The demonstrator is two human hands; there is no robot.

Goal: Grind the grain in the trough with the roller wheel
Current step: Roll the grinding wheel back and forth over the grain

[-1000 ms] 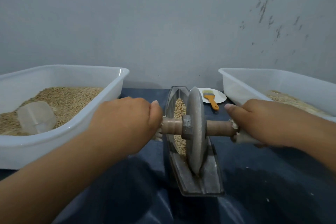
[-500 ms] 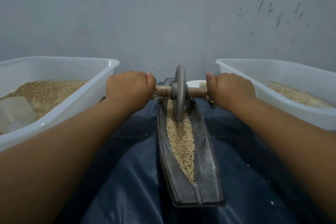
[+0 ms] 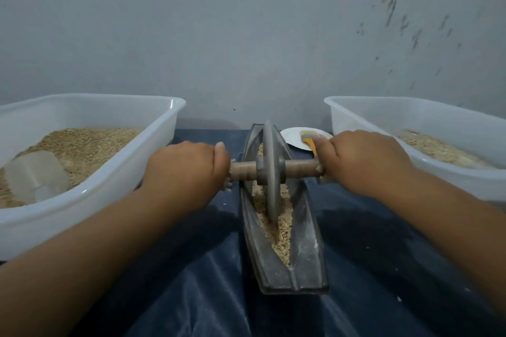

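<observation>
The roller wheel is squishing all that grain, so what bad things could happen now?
1. Grain is heaped along the narrow trough, so the roller wheel might push some over the rim onto the dark cloth.
2. The left hand and right hand grip the wooden axle close to the trough's edges; a tilt could knock knuckles on the metal.
3. The trough looks loose on the cloth and could slide.

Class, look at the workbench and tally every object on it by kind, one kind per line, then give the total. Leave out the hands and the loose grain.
Tubs: 2
Trough: 1
Roller wheel: 1
Scoop: 1
Plate: 1
Brush: 1
Total: 7
</observation>
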